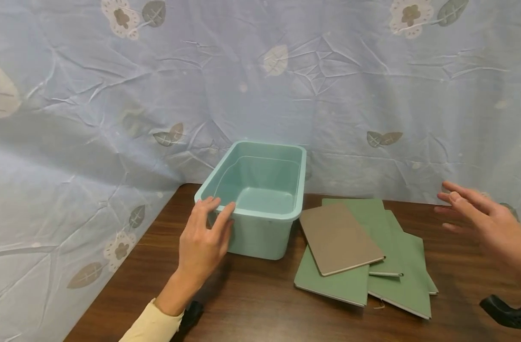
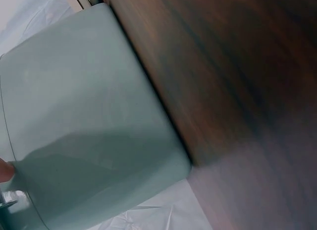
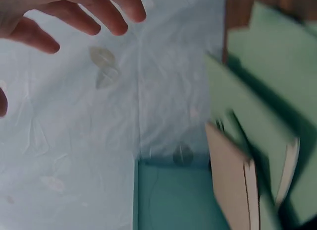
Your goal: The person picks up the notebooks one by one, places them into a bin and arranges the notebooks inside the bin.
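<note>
A pale teal plastic bin (image 1: 256, 235) stands on the table, its inside showing bare. At its near left corner is my left hand (image 1: 202, 237), fingers loosely bent at the rim; whether the fingertips touch is hard to tell. The left wrist view shows the bin's outer wall (image 2: 89, 101) close up, with one fingertip at the left edge. My right hand (image 1: 493, 221) hovers at the right, fingers spread and holding nothing. Between the bin and that hand lies a loose pile of several green notebooks (image 1: 407, 275), with a brown notebook (image 1: 341, 237) on top.
The dark wooden table (image 1: 251, 304) ends on the left in a slanting edge. Behind and to the left hangs a pale blue curtain (image 1: 260, 95) with flowers and leaves, close behind the bin. A black strap piece (image 1: 510, 313) sits at the right wrist.
</note>
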Demonstrator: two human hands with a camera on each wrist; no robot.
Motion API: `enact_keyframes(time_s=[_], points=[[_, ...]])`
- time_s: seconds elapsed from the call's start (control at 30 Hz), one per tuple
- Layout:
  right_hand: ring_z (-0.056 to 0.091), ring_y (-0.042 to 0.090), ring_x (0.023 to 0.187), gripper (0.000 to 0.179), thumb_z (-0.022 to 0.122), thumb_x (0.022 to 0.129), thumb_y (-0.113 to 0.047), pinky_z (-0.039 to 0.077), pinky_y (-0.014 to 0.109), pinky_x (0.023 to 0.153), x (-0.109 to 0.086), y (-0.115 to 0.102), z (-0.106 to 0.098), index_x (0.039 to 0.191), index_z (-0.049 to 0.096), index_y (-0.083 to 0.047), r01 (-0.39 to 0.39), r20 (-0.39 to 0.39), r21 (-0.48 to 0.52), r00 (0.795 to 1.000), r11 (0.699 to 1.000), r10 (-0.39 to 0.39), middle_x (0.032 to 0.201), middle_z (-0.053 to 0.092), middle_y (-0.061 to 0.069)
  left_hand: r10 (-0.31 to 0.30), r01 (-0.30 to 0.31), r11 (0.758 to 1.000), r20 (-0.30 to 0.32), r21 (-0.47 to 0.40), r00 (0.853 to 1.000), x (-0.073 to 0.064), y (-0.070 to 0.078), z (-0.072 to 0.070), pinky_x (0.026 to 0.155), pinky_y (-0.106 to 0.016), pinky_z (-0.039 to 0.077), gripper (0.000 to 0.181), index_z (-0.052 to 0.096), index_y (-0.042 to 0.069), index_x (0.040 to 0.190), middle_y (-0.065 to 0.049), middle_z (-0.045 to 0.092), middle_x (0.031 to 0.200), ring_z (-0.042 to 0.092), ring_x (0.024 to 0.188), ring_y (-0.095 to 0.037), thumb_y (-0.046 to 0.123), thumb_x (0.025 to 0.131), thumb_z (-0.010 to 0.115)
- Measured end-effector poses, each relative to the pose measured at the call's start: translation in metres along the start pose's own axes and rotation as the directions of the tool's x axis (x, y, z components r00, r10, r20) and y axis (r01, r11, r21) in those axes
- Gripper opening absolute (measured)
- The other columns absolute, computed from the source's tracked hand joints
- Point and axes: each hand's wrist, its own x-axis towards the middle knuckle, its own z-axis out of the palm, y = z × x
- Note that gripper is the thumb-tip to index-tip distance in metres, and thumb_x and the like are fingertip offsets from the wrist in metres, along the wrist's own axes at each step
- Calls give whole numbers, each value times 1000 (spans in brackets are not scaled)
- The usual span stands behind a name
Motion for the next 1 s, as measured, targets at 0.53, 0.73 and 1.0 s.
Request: enact_keyframes(time_s=[0.53,0.73,1.0], points=[[51,40,134,52,24,108,-37,36,52,117,4,15,30,134,58,-6,-475,482,876,871,82,-101,139,56,23,-20,20,1000,-15,-4,1000,-2,2,0,103,-54,50,44,67,10,123,-24,61,119,60,116,-40,6,79,75],[52,39,133,50,27,108,-36,38,53,115,5,14,34,133,59,-7,-458,464,885,883,83,-75,137,58,22,-19,19,1000,-15,-6,1000,-2,2,-1,104,-55,49,44,67,10,123,-24,61,119,60,116,-41,6,80,74],[58,37,127,51,27,108,-36,41,53,113,0,24,47,127,64,-8,-486,490,866,872,118,1,131,63,20,-26,26,1000,-5,-2,1000,-2,3,0,106,-56,47,43,66,9,123,-25,60,119,59,118,-42,6,81,73]])
